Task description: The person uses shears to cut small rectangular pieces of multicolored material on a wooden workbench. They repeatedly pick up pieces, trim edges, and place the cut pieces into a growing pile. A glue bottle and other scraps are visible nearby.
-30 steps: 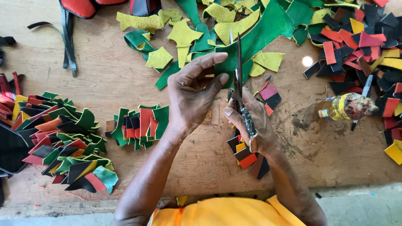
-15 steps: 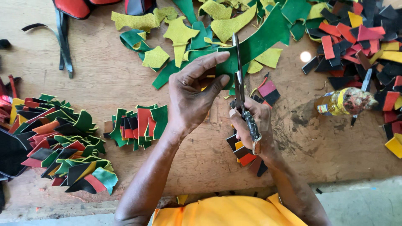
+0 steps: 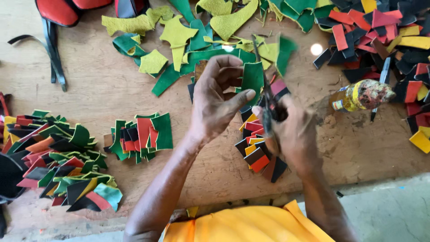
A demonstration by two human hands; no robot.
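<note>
My left hand (image 3: 218, 96) pinches a small green leather piece (image 3: 253, 78) between thumb and fingers, held above the wooden board. My right hand (image 3: 289, 132) grips black scissors (image 3: 268, 96), their blades pointing away from me beside the green piece's right edge. Another green piece (image 3: 285, 51) shows blurred just beyond the blades. Under my hands lies a small pile of cut red, yellow and black pieces (image 3: 257, 150).
Stacks of cut coloured pieces lie at the left (image 3: 58, 161) and centre left (image 3: 141, 136). Green and yellow offcuts (image 3: 188, 38) spread across the top, red and black strips (image 3: 385, 31) at the right. A small bottle (image 3: 358, 95) lies right of my hands. The wooden board (image 3: 94, 85) carries it all.
The large green sheet I was cutting has come apart: my left hand now holds a small green piece lifted toward me. The scissors have moved slightly right.
</note>
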